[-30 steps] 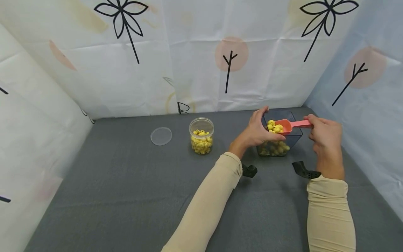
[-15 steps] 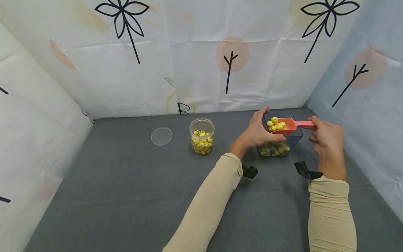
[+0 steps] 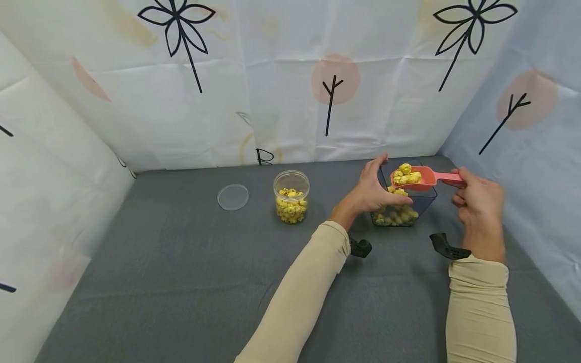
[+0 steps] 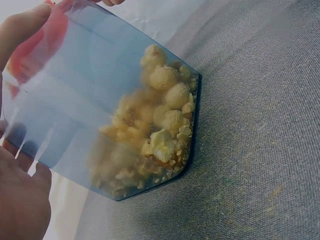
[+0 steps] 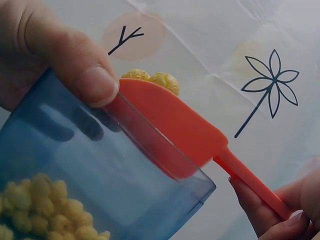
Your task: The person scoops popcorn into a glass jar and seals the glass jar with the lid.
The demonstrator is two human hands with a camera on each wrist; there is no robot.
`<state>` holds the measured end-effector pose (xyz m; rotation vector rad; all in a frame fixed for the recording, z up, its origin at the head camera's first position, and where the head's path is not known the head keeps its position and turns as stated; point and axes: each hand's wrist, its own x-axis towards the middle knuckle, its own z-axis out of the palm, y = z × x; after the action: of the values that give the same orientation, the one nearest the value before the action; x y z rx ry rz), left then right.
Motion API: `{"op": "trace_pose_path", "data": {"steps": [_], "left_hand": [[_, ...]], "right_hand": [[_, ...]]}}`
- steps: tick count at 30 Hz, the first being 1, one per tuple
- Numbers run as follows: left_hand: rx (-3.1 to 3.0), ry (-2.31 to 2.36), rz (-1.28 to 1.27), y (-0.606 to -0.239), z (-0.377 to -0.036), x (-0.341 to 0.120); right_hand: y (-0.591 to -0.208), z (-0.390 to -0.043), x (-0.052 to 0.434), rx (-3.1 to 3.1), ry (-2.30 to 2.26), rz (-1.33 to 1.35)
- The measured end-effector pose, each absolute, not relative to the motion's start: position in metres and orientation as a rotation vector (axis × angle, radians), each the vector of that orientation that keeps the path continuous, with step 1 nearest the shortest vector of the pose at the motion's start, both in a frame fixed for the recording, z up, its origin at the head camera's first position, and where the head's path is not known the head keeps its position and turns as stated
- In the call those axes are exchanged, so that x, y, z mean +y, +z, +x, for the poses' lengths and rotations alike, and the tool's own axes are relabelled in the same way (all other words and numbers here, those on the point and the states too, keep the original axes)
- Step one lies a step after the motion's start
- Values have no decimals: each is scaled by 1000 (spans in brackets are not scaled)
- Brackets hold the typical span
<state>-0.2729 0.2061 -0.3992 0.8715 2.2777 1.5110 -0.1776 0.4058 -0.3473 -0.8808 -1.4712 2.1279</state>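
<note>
Shifted rightward since the earlier frame, the right grip (image 3: 483,200) pinches the handle (image 3: 449,177) of a red scoop (image 3: 428,179), which bears popcorn (image 3: 406,175) immediately left of that grip, at the top of the tinted bin (image 3: 420,203) held by the left grip (image 3: 373,187).

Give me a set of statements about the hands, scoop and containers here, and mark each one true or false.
1. The right hand holds the scoop by its handle. True.
2. The scoop is empty. False: popcorn sits in it.
3. The left hand grips the box near its top. True.
4. The jar has popcorn inside. True.
5. The jar stands to the right of the box. False: it stands to the box's left.
</note>
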Motion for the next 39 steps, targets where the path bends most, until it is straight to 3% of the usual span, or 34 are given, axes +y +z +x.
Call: {"op": "trace_pose_path", "data": {"steps": [39], "left_hand": [[2380, 1432, 875, -383, -268, 178]], "right_hand": [[-322, -178, 387, -1333, 2135, -814]]}}
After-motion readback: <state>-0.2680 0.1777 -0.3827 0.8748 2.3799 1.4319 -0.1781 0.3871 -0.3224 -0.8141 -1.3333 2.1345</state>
